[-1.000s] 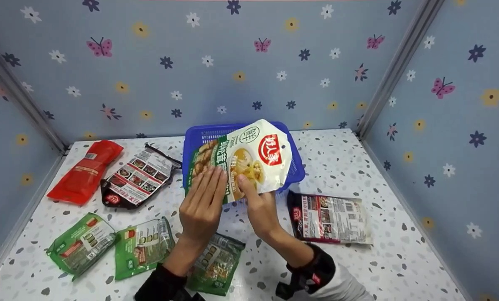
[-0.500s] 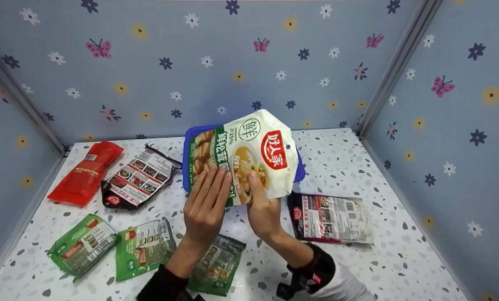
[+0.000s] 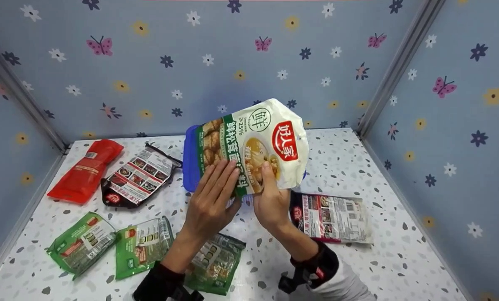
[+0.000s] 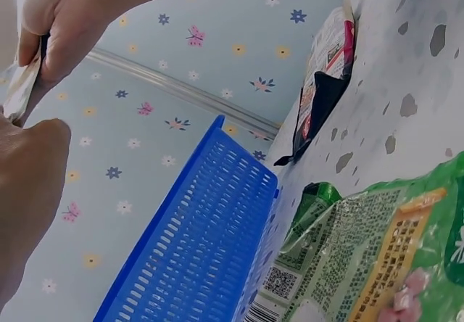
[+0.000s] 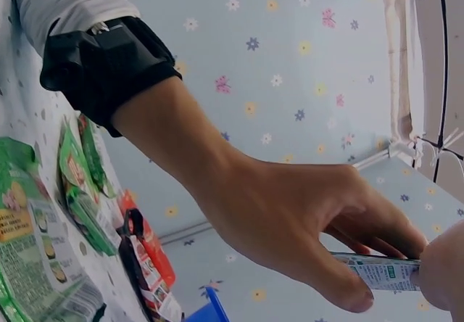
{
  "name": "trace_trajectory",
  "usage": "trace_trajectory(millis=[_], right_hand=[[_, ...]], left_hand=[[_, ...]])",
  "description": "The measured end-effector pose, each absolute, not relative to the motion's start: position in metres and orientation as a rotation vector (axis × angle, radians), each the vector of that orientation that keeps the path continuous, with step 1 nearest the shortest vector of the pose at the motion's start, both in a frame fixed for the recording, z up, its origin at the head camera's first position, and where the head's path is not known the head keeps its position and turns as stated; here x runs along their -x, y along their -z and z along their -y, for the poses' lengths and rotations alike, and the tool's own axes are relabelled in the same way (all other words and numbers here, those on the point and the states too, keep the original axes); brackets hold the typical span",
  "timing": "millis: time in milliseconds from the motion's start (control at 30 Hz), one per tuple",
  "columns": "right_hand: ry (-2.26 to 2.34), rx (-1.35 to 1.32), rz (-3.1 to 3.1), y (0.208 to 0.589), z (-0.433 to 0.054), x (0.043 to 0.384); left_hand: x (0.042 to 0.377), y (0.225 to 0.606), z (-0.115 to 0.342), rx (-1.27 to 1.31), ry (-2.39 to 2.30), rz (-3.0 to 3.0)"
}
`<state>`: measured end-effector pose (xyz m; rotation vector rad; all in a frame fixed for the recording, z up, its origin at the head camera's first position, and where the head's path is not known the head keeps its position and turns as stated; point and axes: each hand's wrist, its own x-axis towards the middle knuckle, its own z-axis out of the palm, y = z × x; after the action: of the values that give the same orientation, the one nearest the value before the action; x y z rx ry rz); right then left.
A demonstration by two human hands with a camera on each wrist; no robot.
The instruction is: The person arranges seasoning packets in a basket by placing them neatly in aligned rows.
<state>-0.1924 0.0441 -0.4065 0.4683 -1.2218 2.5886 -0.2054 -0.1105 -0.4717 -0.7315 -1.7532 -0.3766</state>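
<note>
A white and green seasoning pouch (image 3: 253, 142) with mushroom and soup pictures hangs tilted above the blue basket (image 3: 192, 167). My right hand (image 3: 272, 205) pinches its lower edge, thumb on the printed front and fingers behind. My left hand (image 3: 212, 205) lies with straight fingers against the front at the lower left; its thumb shows just below the pouch's edge. Edge-on, the pouch (image 5: 384, 273) appears thin in the right wrist view, between both hands. The pouch covers most of the basket's opening, so its contents are hidden. The basket's slotted side (image 4: 210, 228) shows in the left wrist view.
On the speckled table (image 3: 400, 259) lie a red packet (image 3: 86, 171) and a black-and-white pouch (image 3: 136, 177) at left. Green packets (image 3: 82, 244), (image 3: 145, 246), (image 3: 216, 263) lie in front. Another black-and-white pouch (image 3: 333, 219) lies right. Patterned walls (image 3: 232, 54) surround the table.
The pouch has risen and moved slightly right with both hands, covering more of the basket's right side. My left thumb now shows below it. The packets on the table stay put.
</note>
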Motion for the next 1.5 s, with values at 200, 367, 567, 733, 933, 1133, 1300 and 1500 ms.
trace_trajectory(millis=[200,367,567,733,933,1133,1300,1500], right_hand=[[-2.531,-0.364,1.184,0.400,-0.057,0.207],[-2.489,-0.296,1.132,0.391,-0.073,0.215],[-2.407,-0.266,1.109,0.384,-0.087,0.224],[-2.353,-0.257,1.122,0.383,-0.096,0.231],[-2.333,-0.283,1.063,0.382,-0.101,0.239],[-2.290,-0.272,1.096,0.379,-0.108,0.243],[-2.247,-0.297,1.104,0.378,-0.117,0.251],[-2.150,-0.242,1.315,0.383,-0.132,0.263]], left_hand=[[0.216,0.483,0.123,0.783,0.485,1.795],[0.225,0.495,0.142,0.732,0.512,1.953],[0.232,0.514,0.161,0.659,0.459,2.212],[0.231,0.527,0.166,0.625,0.456,2.365],[0.231,0.531,0.167,0.588,0.397,2.456],[0.233,0.531,0.167,0.591,0.344,2.416],[0.236,0.529,0.162,0.612,0.326,2.404],[0.236,0.530,0.157,0.610,0.299,2.378]])
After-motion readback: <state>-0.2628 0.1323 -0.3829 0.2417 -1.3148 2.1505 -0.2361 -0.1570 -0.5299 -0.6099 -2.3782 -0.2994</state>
